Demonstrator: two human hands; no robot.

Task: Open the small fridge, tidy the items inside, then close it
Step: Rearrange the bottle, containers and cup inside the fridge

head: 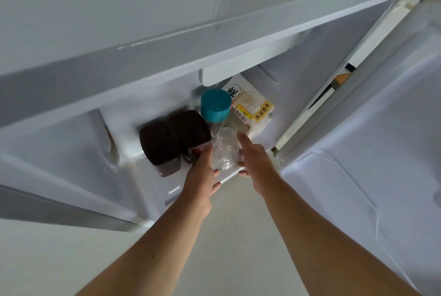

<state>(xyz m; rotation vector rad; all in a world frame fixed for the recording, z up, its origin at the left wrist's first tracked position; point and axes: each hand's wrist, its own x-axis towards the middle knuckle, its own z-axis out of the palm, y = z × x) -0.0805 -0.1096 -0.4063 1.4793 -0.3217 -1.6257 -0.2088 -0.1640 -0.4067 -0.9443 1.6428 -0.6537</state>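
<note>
left hand (202, 176) & right hand (256, 162) curled round clear jar (223, 150) (see-thru, ribbed), in open fridge (71, 152)

A smooth, pale grey-beige floor (226, 236) fills the bottom of the frame under soft, even, cool light. At the upper right, a narrow gap shows an orange-and-black sliver (343, 78), too small to identify.

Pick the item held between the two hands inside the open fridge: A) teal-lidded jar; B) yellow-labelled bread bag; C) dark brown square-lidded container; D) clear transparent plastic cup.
D: the left hand and the right hand grip the clear transparent plastic cup from either side, fingers against its wall.
</note>
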